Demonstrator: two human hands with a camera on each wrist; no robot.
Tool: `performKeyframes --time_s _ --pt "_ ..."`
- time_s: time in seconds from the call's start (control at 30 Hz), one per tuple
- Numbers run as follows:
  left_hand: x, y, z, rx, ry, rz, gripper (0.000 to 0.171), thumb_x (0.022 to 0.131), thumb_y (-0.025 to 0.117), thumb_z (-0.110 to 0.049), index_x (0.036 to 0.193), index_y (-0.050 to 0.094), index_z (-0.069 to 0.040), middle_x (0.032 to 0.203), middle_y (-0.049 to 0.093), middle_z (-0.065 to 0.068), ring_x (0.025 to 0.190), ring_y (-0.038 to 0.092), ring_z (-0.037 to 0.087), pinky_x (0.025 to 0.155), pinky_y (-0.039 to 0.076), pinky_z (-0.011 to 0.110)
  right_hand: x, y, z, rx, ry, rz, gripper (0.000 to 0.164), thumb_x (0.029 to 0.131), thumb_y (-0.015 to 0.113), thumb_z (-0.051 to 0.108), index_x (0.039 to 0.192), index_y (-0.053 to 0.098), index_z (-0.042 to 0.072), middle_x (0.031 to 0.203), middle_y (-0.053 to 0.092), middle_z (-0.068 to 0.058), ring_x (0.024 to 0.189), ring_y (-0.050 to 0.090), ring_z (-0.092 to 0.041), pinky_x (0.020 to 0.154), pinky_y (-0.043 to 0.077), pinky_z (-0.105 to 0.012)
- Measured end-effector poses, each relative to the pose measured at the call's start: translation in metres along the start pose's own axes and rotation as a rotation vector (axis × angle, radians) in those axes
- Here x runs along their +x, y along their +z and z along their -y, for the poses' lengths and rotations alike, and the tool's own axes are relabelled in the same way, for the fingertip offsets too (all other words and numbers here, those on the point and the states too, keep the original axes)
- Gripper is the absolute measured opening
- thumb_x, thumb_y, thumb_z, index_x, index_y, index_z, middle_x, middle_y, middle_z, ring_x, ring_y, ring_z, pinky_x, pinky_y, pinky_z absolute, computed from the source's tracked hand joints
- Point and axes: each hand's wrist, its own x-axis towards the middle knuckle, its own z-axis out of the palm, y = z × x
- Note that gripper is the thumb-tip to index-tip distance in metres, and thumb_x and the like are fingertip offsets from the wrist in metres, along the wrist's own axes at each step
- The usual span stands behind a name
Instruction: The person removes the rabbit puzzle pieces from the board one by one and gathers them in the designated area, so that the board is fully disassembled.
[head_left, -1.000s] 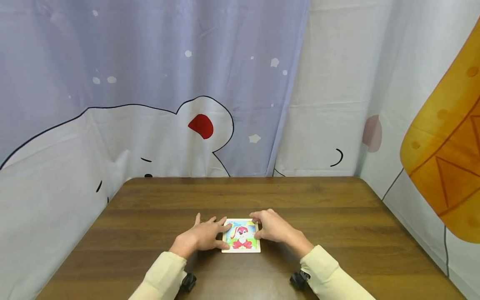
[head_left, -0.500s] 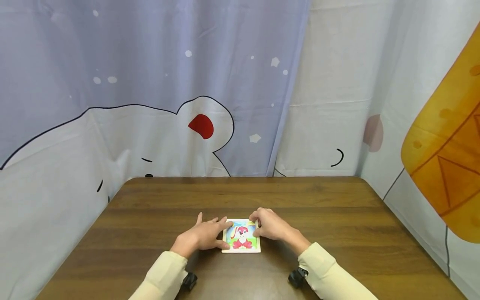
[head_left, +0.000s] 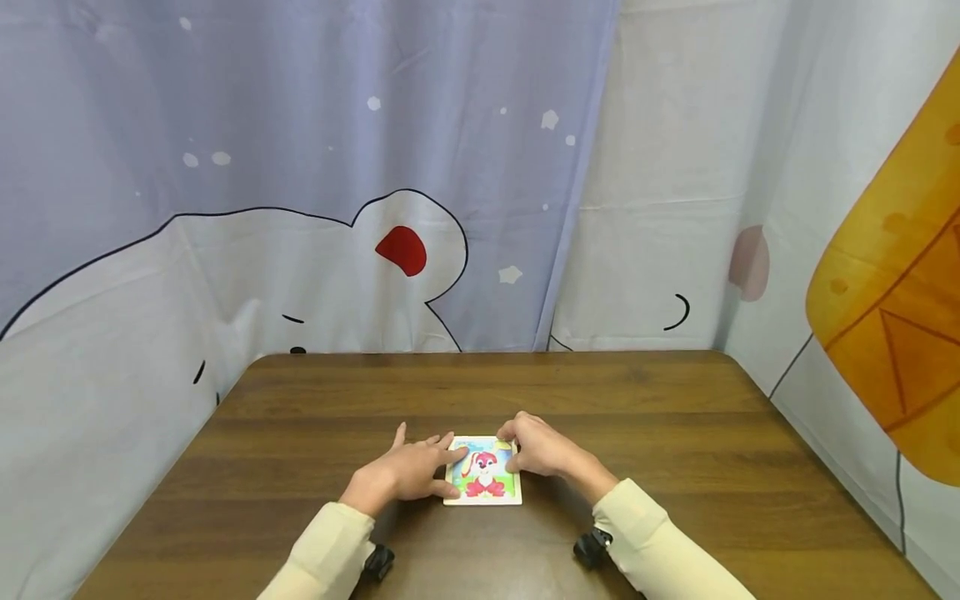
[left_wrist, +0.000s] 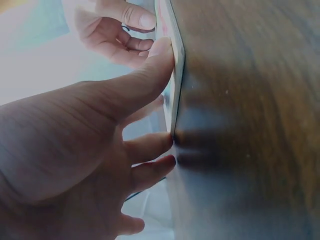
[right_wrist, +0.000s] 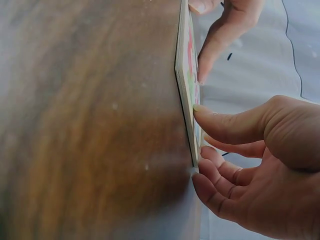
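Observation:
A square picture puzzle with a pale rim lies flat on the wooden table, showing a pink long-eared animal on blue and green. My left hand rests at its left side with fingers spread and fairly straight; the thumb lies over the near left part and a forefinger over the far left corner. At the far right corner my right hand holds the puzzle with curled fingers, its thumb on the right edge of the picture. The hand covers part of that corner.
Brown wooden table surrounds the puzzle on all sides. Behind it hangs a printed curtain, and another with an orange shape hangs at the right. Both wrists carry small black devices under cream sleeves.
My right hand has shifted slightly left and away from me along the puzzle's right edge, its thumb now a bit farther onto the picture. The left hand and the puzzle have stayed put.

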Motion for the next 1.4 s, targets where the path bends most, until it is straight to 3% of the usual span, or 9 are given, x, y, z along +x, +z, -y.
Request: performKeyframes --time_s 0.27,0.63,1.07,1.4 --pt "-0.001 -0.002 -0.001 0.012 0.026 0.059 0.063 0.093 0.062 -0.05 0.152 0.046 -0.034 0.16 0.03 0.017 0.145 0.035 0.027 0.112 0.007 0.07 0.005 -0.001 0.001 0.012 0.037 0.023 0.033 0.072 0.084 -0.001 0.103 0.074 -0.004 0.096 0.069 -0.011 0.093 0.057 -0.024 0.087 0.049 -0.044" --pt "-0.002 -0.002 -0.002 0.009 0.022 0.058 0.062 0.093 0.063 -0.05 0.151 0.047 -0.034 0.16 0.03 0.017 0.145 0.035 0.027 0.112 0.009 0.071 0.011 0.0 0.002 0.031 0.098 0.022 0.031 0.07 0.088 0.002 0.095 0.071 0.002 0.093 0.065 -0.007 0.096 0.058 -0.026 0.088 0.048 -0.044" --pt "-0.002 -0.001 -0.002 0.0 0.016 0.054 0.061 0.093 0.064 -0.05 0.149 0.05 -0.033 0.16 0.031 0.018 0.145 0.034 0.027 0.112 0.01 0.071 0.013 0.003 0.003 0.072 0.1 -0.022 0.026 0.071 0.086 -0.002 0.094 0.075 -0.001 0.085 0.069 -0.006 0.08 0.06 -0.018 0.076 0.051 -0.035" --pt "-0.002 -0.002 -0.002 -0.007 0.019 0.043 0.06 0.092 0.065 -0.049 0.148 0.051 -0.033 0.159 0.033 0.017 0.144 0.036 0.027 0.112 0.01 0.07 0.013 0.001 0.003 0.143 0.095 0.0 0.03 0.068 0.079 -0.011 0.09 0.065 0.004 0.082 0.062 -0.005 0.072 0.051 -0.015 0.067 0.045 -0.03"
